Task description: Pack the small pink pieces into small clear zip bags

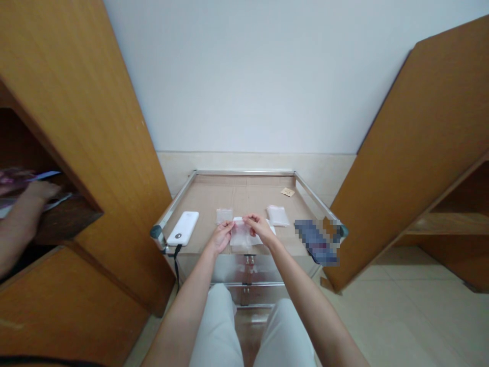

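Note:
Between my two hands, near the front edge of the cardboard-covered case top, is a clear plastic bag (240, 237). My left hand (222, 237) is closed, with thumb and fingers pinching the bag's left edge near the top. On the other side my right hand (259, 228) pinches the bag's upper right corner. A white sheet or further bag lies partly under the right hand; its kind is unclear. Behind my left hand rests a small clear packet (224, 215). To the right of my right hand sits a stack of clear plastic bags (278, 216).
A white power bank (184, 228) with a black cable lies at the left. A small tan paper (288, 192) is at the back right, and a blurred dark blue item (316, 242) at the right edge. A metal rim (244, 173) borders the top. Another person's arm (23, 224) reaches into the left cabinet.

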{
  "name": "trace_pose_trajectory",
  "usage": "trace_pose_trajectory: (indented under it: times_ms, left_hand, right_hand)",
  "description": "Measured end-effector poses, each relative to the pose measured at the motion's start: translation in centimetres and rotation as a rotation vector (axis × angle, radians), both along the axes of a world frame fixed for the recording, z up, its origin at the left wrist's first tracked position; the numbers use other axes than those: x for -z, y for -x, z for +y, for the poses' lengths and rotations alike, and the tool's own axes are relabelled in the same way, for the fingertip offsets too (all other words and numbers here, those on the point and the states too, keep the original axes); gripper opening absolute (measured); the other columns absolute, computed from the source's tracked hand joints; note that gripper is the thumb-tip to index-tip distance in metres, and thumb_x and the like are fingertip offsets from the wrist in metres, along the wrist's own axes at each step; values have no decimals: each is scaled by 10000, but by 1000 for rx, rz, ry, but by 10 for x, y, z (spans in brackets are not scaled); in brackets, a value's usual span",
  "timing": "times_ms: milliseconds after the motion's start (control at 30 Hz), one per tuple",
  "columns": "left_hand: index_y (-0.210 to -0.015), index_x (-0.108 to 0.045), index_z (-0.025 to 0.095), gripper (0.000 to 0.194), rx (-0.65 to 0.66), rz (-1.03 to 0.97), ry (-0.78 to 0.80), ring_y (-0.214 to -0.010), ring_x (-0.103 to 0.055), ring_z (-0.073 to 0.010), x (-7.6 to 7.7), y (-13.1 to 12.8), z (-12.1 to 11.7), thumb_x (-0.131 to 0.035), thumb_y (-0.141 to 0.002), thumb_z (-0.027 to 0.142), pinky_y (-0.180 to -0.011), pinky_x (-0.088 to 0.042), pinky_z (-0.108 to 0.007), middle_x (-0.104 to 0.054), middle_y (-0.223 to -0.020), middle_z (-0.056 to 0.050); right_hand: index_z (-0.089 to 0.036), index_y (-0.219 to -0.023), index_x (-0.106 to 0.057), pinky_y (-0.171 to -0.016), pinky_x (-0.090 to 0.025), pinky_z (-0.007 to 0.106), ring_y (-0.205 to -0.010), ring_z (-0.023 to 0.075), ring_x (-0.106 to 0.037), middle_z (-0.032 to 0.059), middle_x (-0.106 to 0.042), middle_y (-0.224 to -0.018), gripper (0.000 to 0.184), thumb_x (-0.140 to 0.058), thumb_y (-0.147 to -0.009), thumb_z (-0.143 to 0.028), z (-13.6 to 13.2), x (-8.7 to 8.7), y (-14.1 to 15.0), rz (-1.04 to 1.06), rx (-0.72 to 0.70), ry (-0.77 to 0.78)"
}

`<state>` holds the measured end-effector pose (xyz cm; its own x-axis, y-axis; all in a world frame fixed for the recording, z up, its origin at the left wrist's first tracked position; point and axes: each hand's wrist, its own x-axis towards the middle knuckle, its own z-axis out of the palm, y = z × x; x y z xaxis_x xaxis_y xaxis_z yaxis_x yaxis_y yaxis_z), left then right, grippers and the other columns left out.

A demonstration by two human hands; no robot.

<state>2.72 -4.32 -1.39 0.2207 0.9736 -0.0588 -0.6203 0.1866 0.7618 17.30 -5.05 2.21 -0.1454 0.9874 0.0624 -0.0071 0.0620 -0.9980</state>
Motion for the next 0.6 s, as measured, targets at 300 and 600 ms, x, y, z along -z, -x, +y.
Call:
trace_pose_trajectory:
  times_ms: [300, 600]
  left_hand:
    - [-589, -604, 93, 46, 31, -18, 8, -568, -550, -84, 1, -1, 1, -648, -581, 102, -639, -408, -214, -621, -591, -27]
    - [-627, -616, 82, 47, 75, 24, -14, -617, -569, -110, 6, -1, 3, -640, -594, 105, -688, -410, -244, -632, -636, -57]
  right_hand:
    - [-162, -537, -451, -326, -184, 179, -305, 36, -278, -77, -356, -366, 284, -527, -641, -416, -9, 19, -7, 124, 62, 0]
    - [-170, -528, -425, -321, -156, 184, -301, 37, -250, -84, -332, -355, 291, -538, -614, -424, -12, 26, -8, 146, 73, 33]
